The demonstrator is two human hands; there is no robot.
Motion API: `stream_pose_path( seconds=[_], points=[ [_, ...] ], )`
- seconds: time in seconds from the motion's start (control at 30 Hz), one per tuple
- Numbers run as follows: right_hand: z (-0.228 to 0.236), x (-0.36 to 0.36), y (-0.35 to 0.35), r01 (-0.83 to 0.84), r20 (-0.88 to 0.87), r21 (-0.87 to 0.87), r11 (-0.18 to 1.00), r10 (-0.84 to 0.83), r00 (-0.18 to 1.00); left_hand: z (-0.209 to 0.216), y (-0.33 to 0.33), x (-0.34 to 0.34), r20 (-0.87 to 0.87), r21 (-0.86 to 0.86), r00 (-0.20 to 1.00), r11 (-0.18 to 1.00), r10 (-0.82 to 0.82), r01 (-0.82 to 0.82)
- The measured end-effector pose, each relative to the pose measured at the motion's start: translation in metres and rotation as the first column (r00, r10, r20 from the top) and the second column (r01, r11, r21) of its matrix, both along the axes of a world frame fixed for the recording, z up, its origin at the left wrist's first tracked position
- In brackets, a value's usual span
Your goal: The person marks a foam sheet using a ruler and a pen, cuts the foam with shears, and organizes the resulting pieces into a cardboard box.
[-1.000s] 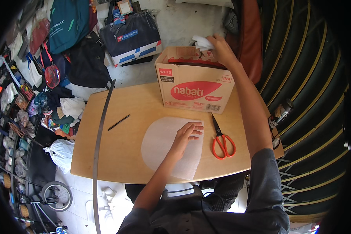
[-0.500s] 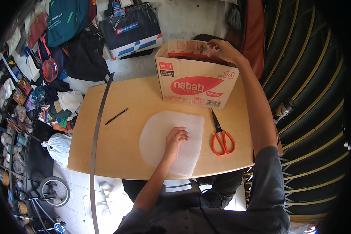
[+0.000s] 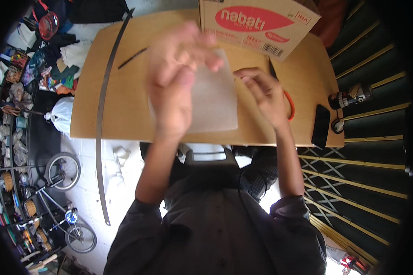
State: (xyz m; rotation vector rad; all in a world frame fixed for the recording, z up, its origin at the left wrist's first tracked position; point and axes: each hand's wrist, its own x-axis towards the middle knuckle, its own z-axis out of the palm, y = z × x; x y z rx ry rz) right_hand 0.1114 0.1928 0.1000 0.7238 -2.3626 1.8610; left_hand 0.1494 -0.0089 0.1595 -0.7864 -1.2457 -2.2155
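Note:
My left hand (image 3: 176,82) is raised over the tabletop, blurred by motion. Its fingers look apart, and I see nothing held in them. Beneath it lies a white, foam-like sheet (image 3: 215,105) with one rounded side, partly hidden by the hand. My right hand (image 3: 263,95) hovers just right of the sheet, its thumb and fingertips drawn together; whatever they may hold is too small to make out. Behind that hand rest scissors with orange handles (image 3: 291,107), mostly covered by it. A cardboard box (image 3: 248,34) stands at the far side.
A black pen (image 3: 132,58) lies left on the wooden table (image 3: 87,105). A long, thin dark strip (image 3: 104,82) crosses the table's left side and overhangs the near edge. At right are a black phone (image 3: 321,123) and a dark cylindrical container (image 3: 351,97).
My right hand has left the box top and come down near the sheet. My left hand has lifted off the sheet. The view has tilted lower, bringing the phone into sight.

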Motion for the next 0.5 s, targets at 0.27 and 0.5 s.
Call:
stream_pose_path(
  seconds=[0.27, 0.5],
  points=[
    [-0.067, 0.049, -0.022, -0.226, -0.005, 0.281, 0.933, 0.237, 0.972, 0.081, -0.048, 0.042, -0.141, -0.37, 0.845, 0.819, -0.516, 0.438],
    [-0.076, 0.051, -0.017, -0.181, -0.051, 0.276, 0.944, 0.202, 0.978, 0.086, -0.066, 0.03, -0.046, -0.349, 0.842, 0.799, -0.537, 0.49]
  ],
)
